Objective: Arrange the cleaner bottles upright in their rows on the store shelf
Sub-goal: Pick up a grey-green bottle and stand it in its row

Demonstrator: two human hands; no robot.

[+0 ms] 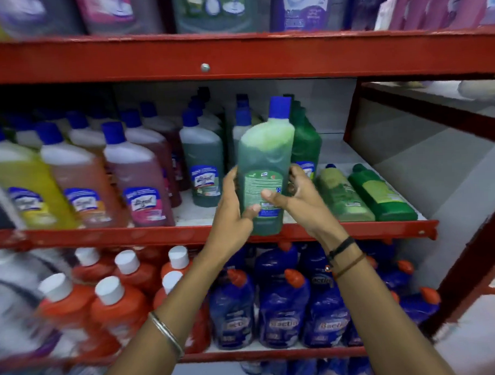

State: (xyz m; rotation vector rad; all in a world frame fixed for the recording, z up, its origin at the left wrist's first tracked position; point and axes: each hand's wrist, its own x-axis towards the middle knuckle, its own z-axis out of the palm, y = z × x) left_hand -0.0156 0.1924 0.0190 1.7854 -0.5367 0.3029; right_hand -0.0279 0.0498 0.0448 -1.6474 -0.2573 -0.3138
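A person steadies a green cleaner bottle (263, 164) with both hands at the front edge of the red middle shelf (101, 239) in a store aisle. The left hand (231, 208) wraps the bottle's lower left side, thumb across the front near the base; the right hand (295, 196) cups the lower right side, thumb pressed on the back label. Both hands are closed on the bottle, which stands upright, blue cap (278, 106) high above the grip and its base at the shelf lip, just below the palms.

Behind the grip stands a row of darker green bottles (305, 145). To the right of the right hand, two green bottles (365, 193) lie on their sides on the shelf board, not yet stood up. To the left of the left hand, rows of yellow, orange and pink bottles (79, 189) stand in place.

The bottle looks nearly full, so it is likely heavy for its size, with liquid that will slosh and shift the weight if tipped. Its plastic walls appear stiff but smooth and may be slippery. The flat sides low on the body, where the hands now sit, seem the surest hold; the narrow neck under the cap would suit one hand.
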